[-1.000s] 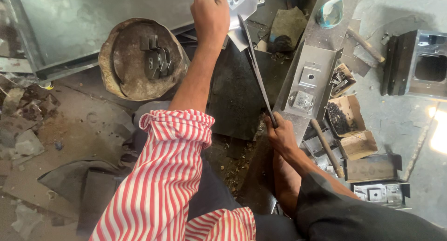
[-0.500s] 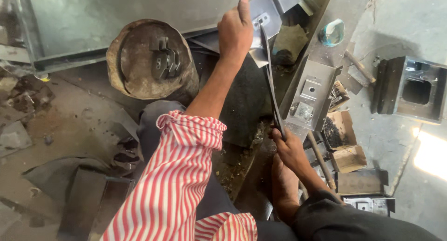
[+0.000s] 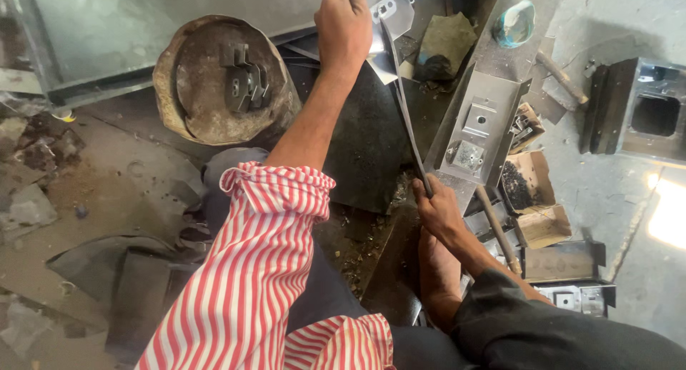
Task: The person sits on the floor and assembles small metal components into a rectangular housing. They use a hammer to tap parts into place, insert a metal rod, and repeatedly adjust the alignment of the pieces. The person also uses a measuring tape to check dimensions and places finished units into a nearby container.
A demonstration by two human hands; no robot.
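Slightly nearer than before, the left hand [image 3: 345,23] is clenched on the metal plate [image 3: 389,16] at far centre; the right hand [image 3: 437,211] grasps the lever blade [image 3: 404,109]. Thin, stiff, sharp-edged sheet is judged best pinched by its flat face.

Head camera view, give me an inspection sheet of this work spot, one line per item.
Surface: dirty concrete floor with scraps; dark metal plate under the arms.
Job's things: thin sheet-metal piece with holes, held at the top; long dark blade running from it down to the lower hand.
Clutter: rusty round pan holding small metal parts; folded metal bracket; open cardboard box; hammer; square metal box.
Grippers: left hand grips the sheet; right hand closed on the blade's lower end.
Cables: nothing seen.
Surroundings: large grey metal panel at the top; a bare foot below.
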